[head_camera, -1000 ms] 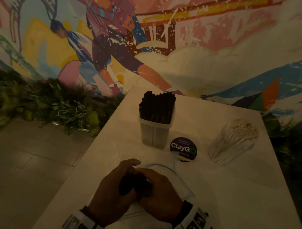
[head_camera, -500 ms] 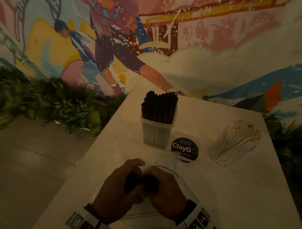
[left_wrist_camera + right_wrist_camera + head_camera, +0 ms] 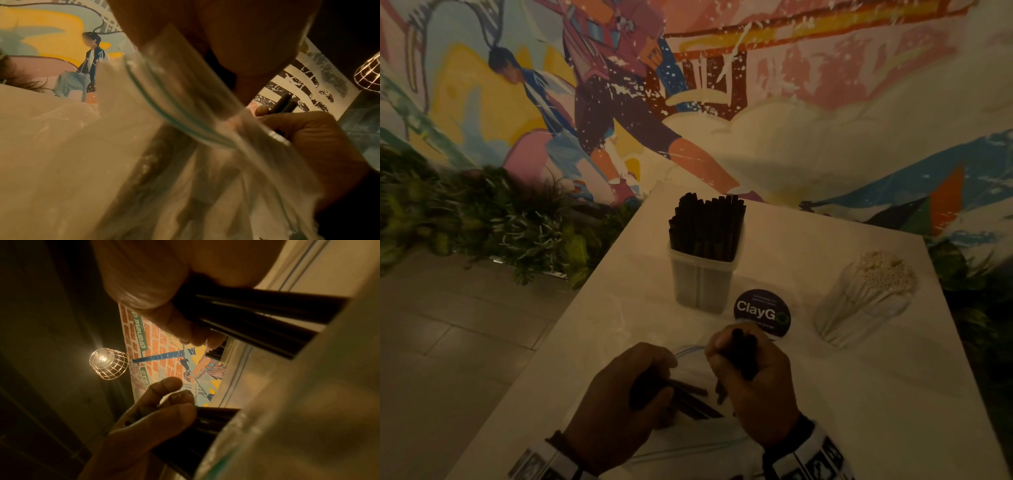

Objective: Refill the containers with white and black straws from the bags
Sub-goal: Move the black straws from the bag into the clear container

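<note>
You are gripping a small bunch of black straws (image 3: 743, 354) upright in your right hand (image 3: 753, 383), ready, I judge, for the black-straw container (image 3: 703, 284) just ahead. Your left hand (image 3: 619, 407) is curling round more straws lying in the clear zip bag (image 3: 690, 353), pinning it to the table (image 3: 893, 411).

Left hand (image 3: 633, 394): low, fingers curled round black straws (image 3: 688, 397).
Right hand (image 3: 753, 373): raised, fist gripping another straw bunch (image 3: 744, 353).

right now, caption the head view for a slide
Both hands, left and right, grip black straws over a clear bag.
</note>
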`<state>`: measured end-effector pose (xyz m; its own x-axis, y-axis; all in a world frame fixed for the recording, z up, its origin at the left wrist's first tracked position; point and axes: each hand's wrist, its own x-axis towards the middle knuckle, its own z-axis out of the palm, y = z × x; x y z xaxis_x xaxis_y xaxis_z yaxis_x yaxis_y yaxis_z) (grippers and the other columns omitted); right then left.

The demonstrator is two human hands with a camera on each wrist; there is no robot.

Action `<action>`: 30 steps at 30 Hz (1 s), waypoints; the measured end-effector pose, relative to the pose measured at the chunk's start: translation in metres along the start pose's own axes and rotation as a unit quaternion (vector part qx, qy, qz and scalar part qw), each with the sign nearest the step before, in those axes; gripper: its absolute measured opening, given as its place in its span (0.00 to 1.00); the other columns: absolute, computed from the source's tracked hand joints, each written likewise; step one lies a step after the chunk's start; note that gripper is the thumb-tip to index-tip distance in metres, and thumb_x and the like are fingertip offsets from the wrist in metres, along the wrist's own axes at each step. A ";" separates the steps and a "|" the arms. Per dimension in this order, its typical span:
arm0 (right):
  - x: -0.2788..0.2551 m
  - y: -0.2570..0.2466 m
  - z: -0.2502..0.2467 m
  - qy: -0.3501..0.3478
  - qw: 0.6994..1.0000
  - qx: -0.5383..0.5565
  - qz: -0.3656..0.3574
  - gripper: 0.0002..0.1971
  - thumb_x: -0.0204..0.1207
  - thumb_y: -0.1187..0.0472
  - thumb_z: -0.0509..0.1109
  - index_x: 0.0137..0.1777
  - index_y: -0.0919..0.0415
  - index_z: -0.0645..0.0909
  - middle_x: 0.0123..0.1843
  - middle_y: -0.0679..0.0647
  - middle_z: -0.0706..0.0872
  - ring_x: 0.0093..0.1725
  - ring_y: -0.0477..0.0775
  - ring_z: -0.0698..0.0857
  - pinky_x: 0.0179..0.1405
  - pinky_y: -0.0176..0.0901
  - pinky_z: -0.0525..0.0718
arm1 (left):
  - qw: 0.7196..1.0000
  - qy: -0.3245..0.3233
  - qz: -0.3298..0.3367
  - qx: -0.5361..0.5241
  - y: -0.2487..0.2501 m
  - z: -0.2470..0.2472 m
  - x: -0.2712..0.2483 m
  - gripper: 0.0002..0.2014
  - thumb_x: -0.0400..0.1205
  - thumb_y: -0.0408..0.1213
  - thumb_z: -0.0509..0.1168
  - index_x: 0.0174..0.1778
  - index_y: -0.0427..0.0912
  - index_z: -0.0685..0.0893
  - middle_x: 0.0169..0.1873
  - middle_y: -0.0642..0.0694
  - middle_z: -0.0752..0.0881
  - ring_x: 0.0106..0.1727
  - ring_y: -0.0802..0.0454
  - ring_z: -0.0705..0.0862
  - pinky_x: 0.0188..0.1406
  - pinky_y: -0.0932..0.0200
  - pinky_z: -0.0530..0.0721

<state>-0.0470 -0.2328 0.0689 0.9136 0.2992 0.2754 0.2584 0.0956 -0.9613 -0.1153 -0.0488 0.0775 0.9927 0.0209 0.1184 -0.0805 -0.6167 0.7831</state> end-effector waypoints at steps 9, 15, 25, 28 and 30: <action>0.003 0.007 0.000 0.059 0.997 -0.039 -0.040 0.10 0.65 0.61 0.71 0.33 0.52 0.71 0.31 0.50 0.79 0.31 0.58 0.78 0.33 0.51 0.80 | 1.000 0.009 0.012 0.001 -0.002 0.000 -0.001 0.15 0.70 0.38 0.71 0.47 0.63 0.79 0.42 0.59 0.83 0.40 0.59 0.83 0.37 0.69 0.79; -0.006 0.035 -0.002 0.071 0.982 -0.172 0.010 0.15 0.66 0.46 0.71 0.33 0.53 0.70 0.27 0.56 0.74 0.26 0.56 0.75 0.30 0.58 0.78 | 1.000 0.011 0.021 -0.010 -0.003 0.001 -0.001 0.14 0.70 0.39 0.70 0.45 0.62 0.79 0.43 0.61 0.83 0.41 0.61 0.83 0.38 0.70 0.79; -0.015 0.049 -0.005 0.030 0.979 -0.187 0.074 0.14 0.65 0.47 0.70 0.33 0.54 0.72 0.28 0.55 0.78 0.29 0.53 0.78 0.36 0.54 0.81 | 0.999 0.018 0.033 -0.019 -0.003 -0.001 0.000 0.15 0.70 0.34 0.71 0.44 0.61 0.80 0.39 0.60 0.83 0.36 0.61 0.82 0.34 0.65 0.81; -0.016 0.054 -0.007 0.032 0.976 -0.184 0.116 0.13 0.65 0.51 0.74 0.29 0.51 0.72 0.29 0.54 0.79 0.30 0.53 0.78 0.39 0.52 0.79 | 0.999 0.020 0.020 -0.022 -0.005 -0.002 0.000 0.15 0.70 0.32 0.71 0.43 0.59 0.80 0.40 0.59 0.83 0.36 0.60 0.83 0.34 0.58 0.84; -0.016 0.058 -0.005 0.013 0.967 -0.208 0.148 0.16 0.69 0.58 0.76 0.29 0.45 0.72 0.30 0.51 0.81 0.31 0.53 0.81 0.42 0.56 0.81 | 0.999 0.020 0.020 -0.030 -0.006 -0.001 -0.001 0.16 0.70 0.32 0.71 0.43 0.59 0.80 0.39 0.59 0.84 0.35 0.59 0.84 0.33 0.56 0.84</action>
<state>-0.0444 -0.2370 0.0084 0.9728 0.2314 -0.0077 0.0836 -0.3820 -0.9204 -0.1155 -0.0445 0.0734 0.9844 0.0293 0.1733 -0.1259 -0.5700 0.8119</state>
